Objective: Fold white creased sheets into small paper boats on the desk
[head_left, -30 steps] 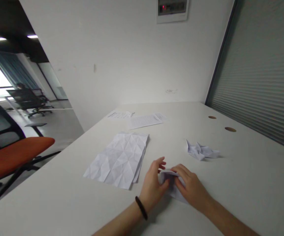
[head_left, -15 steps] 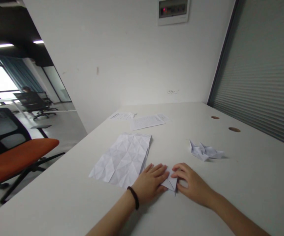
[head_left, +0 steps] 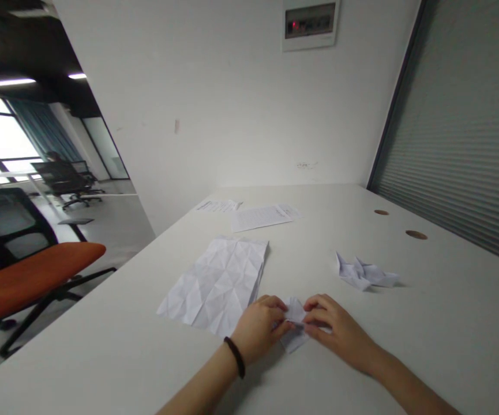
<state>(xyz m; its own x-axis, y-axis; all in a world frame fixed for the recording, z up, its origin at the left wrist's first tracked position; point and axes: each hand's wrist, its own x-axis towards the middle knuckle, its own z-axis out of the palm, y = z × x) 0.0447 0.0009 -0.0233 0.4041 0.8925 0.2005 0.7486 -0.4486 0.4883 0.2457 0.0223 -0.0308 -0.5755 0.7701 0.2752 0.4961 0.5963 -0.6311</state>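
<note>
An orange-seated office chair with a black frame [head_left: 28,276] stands at far left on the floor beside a long white surface [head_left: 448,323]. On that surface, left of centre, lies a creased white sheet of paper [head_left: 217,282], opened flat and marked all over with fold lines. Beyond it rest two printed white pages [head_left: 260,218], their lines of text too small to read.

Near the front edge, the left hand [head_left: 258,333], a dark band at its wrist, and the right hand [head_left: 338,328] meet over a small folded piece of white paper [head_left: 295,325] that lies on the surface just right of the creased sheet. The fingers [head_left: 275,305] of the left hand curl narrowly and pinch the piece's left side; the right hand's fingers [head_left: 316,314] close on its right side, pressing it down.

Further right and well apart from the hands sits a crumpled, partly folded white paper shape [head_left: 364,272]. Two round brown cable holes [head_left: 416,234] show near the grey slatted shutter [head_left: 469,127]. High on the white wall hangs a white-framed panel with a small red light [head_left: 311,24]; any lettering is illegible.
</note>
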